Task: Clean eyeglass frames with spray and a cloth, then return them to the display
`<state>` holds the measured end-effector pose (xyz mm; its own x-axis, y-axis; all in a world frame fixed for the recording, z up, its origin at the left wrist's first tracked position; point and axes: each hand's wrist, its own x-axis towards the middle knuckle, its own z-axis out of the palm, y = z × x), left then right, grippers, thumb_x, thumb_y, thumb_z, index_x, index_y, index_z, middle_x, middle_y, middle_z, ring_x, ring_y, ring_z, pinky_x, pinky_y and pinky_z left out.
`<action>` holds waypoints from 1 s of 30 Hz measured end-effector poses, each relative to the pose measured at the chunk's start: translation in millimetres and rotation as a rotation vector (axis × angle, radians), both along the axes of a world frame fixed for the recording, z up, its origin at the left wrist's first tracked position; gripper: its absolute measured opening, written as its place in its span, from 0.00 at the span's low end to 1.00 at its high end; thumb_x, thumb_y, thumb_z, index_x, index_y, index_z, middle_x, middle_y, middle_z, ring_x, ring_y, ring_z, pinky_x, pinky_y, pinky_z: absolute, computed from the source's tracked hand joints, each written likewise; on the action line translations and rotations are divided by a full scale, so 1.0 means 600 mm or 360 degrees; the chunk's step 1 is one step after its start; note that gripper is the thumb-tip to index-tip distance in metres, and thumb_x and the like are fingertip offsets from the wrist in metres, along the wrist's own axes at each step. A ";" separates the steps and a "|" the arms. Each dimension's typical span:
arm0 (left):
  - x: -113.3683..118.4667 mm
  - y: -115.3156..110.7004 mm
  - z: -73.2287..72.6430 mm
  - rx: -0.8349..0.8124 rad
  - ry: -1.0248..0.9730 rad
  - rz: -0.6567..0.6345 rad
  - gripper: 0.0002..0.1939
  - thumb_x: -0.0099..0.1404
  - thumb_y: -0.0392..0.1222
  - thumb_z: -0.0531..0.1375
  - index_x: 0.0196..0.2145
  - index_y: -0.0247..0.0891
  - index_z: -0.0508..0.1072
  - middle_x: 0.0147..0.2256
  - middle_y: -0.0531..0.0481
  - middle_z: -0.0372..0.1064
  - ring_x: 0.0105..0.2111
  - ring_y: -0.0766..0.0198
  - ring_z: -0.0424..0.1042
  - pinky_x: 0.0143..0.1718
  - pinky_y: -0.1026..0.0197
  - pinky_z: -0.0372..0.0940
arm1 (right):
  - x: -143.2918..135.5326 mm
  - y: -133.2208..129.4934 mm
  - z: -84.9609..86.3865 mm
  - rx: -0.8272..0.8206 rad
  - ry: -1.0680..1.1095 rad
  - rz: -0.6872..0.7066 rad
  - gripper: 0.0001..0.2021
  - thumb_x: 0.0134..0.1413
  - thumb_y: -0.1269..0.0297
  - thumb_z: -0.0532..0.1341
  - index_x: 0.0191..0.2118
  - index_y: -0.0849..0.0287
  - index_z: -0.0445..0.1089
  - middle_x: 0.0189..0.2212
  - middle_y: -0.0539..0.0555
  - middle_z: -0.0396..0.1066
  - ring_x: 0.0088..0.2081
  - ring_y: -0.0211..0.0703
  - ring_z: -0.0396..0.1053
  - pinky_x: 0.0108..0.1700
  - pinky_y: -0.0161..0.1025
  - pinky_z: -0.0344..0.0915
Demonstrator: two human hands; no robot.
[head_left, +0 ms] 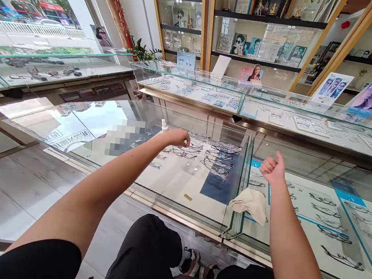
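Observation:
My left hand (180, 137) is held over the glass-topped display case with the wrist bent and the fingers curled in; no object shows in it. Close behind it stands a small white spray bottle (164, 125). Under the glass below that hand are rows of eyeglasses (186, 152). My right hand (274, 168) is raised over the case on the right, its fingers folded into a fist and its thumb pointing up, with nothing visible inside. Just below it a crumpled beige cloth (250, 204) lies on the glass, near the joint between the two cases.
Across the back runs another glass case (192, 84) with eyeglasses and upright signs. A further case (56, 66) stands at the left by the window. A dark blue panel (214, 187) and a small gold piece (188, 197) lie under the glass. Shelves (270, 19) line the wall.

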<state>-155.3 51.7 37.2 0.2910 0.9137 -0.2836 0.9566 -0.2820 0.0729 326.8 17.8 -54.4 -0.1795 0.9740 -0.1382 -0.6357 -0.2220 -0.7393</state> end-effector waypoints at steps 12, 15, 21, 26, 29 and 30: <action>0.009 0.031 0.005 0.0195 0.0065 -0.0012 0.16 0.60 0.45 0.66 0.46 0.44 0.85 0.40 0.42 0.80 0.40 0.54 0.75 0.43 0.60 0.64 | 0.001 -0.003 0.001 0.0067 0.0005 0.0085 0.34 0.69 0.40 0.55 0.18 0.52 0.41 0.08 0.44 0.45 0.12 0.33 0.40 0.16 0.38 0.46; 0.019 0.039 -0.005 0.0203 0.0099 0.0007 0.15 0.58 0.45 0.68 0.43 0.45 0.85 0.39 0.42 0.80 0.41 0.54 0.75 0.43 0.61 0.64 | 0.000 -0.003 0.002 0.0088 -0.0003 0.0084 0.35 0.68 0.39 0.57 0.19 0.52 0.40 0.08 0.44 0.44 0.12 0.33 0.40 0.17 0.38 0.47; 0.029 0.039 -0.001 0.0214 0.0091 0.0005 0.11 0.57 0.46 0.69 0.38 0.43 0.85 0.38 0.42 0.80 0.40 0.55 0.73 0.41 0.62 0.63 | -0.006 -0.005 0.007 0.0126 0.0002 0.0079 0.34 0.69 0.39 0.56 0.18 0.52 0.42 0.08 0.45 0.44 0.12 0.35 0.42 0.18 0.38 0.48; 0.030 0.028 0.049 0.0211 -0.0027 -0.0054 0.11 0.59 0.45 0.67 0.39 0.43 0.86 0.36 0.45 0.78 0.35 0.59 0.72 0.37 0.61 0.59 | -0.006 -0.004 0.003 0.0154 0.0006 0.0107 0.33 0.70 0.40 0.53 0.18 0.52 0.44 0.08 0.46 0.46 0.13 0.35 0.43 0.19 0.38 0.50; 0.036 0.017 0.087 0.0184 -0.0234 -0.0046 0.10 0.59 0.45 0.68 0.37 0.40 0.86 0.31 0.47 0.74 0.29 0.61 0.68 0.34 0.59 0.56 | -0.005 -0.002 0.001 0.0141 0.0007 0.0115 0.33 0.70 0.39 0.53 0.18 0.52 0.43 0.08 0.45 0.45 0.14 0.35 0.42 0.19 0.38 0.49; 0.042 0.011 0.099 0.0174 -0.0335 -0.0036 0.11 0.58 0.46 0.68 0.37 0.40 0.86 0.29 0.48 0.72 0.28 0.62 0.66 0.33 0.58 0.55 | -0.005 -0.001 0.000 0.0138 0.0013 0.0111 0.33 0.69 0.39 0.54 0.19 0.52 0.43 0.09 0.45 0.45 0.14 0.35 0.41 0.19 0.38 0.49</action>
<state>-130.3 58.3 96.5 0.3543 0.9282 -0.1140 0.9168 -0.3207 0.2379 324.1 17.2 -54.2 -0.2483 0.9673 -0.0521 -0.6271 -0.2015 -0.7524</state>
